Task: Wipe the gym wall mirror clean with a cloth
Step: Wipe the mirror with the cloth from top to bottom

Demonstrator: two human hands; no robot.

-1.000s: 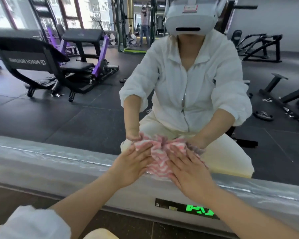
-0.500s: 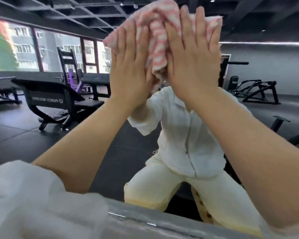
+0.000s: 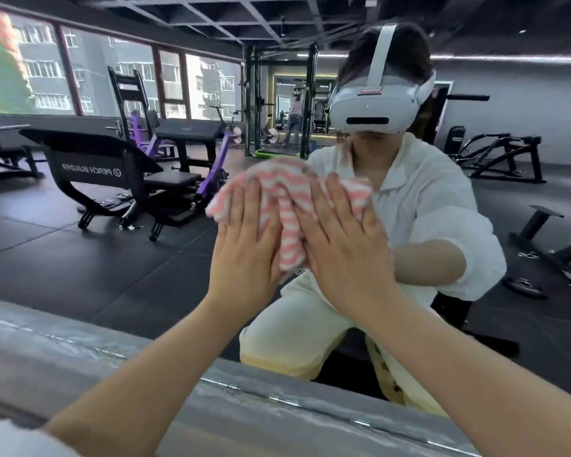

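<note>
Both hands and the cloth (image 3: 287, 206) are lower on the mirror (image 3: 80, 245) than half a second ago. Left hand (image 3: 244, 239) and right hand (image 3: 340, 245) press it flat against the glass, fingers straight, side by side.

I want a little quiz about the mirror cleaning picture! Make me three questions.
1. True or false: both hands press the cloth with straight fingers.
2. What colours are the cloth's stripes?
3. Which sits below the hands: A) the mirror's silvery bottom ledge, B) a bucket, C) a ladder?

Key:
1. True: the left hand and right hand lie flat on it against the mirror.
2. Pink and white.
3. A.
</note>
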